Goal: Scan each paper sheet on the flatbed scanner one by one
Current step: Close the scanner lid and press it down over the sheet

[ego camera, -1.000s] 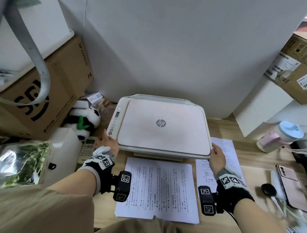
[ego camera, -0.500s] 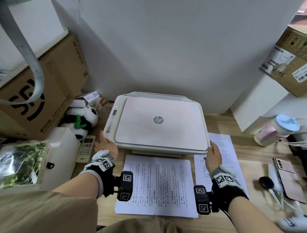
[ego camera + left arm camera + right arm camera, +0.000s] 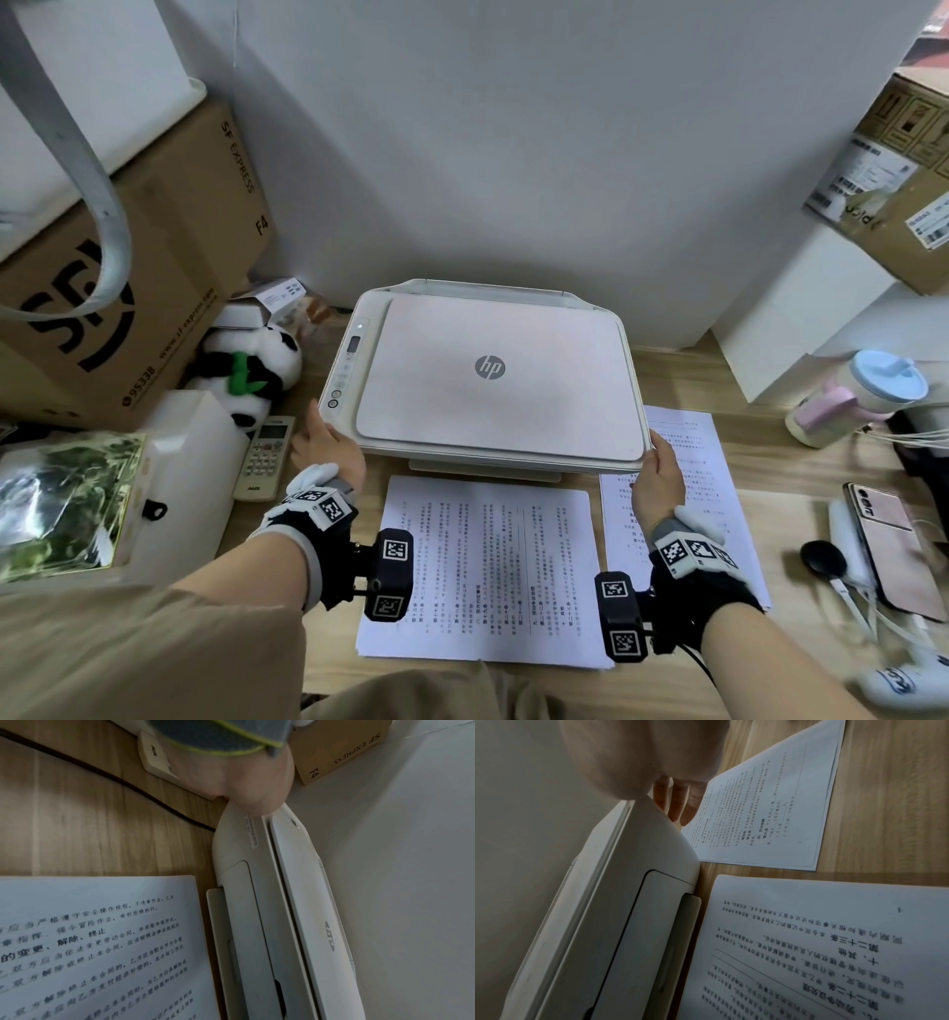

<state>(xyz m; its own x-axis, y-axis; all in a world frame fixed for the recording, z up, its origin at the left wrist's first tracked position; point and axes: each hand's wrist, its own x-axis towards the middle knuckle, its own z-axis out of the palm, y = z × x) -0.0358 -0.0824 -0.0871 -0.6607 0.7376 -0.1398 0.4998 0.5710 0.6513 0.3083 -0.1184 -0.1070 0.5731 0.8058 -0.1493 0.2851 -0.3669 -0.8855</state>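
smooth boxy scanner (image 3: 493,380) | left hand (image 3: 328,452), right hand (image 3: 660,475) seemingly grip corners

A wooden desk (image 3: 683,370) carries everything, its far edge against a pale wall. The scanner (image 3: 488,375) sits at the middle of the far edge, lid down. Between it and the near edge lies a printed stack of sheets (image 3: 488,565); a second printed sheet (image 3: 719,473) lies just right of it, its far left corner seemingly tucked under the scanner. Toward the left edge are a remote control (image 3: 264,457), a panda toy (image 3: 251,370) and a cardboard box (image 3: 128,267). Toward the right edge stand a tumbler (image 3: 862,395), a phone (image 3: 893,545) and a black spoon (image 3: 824,560).
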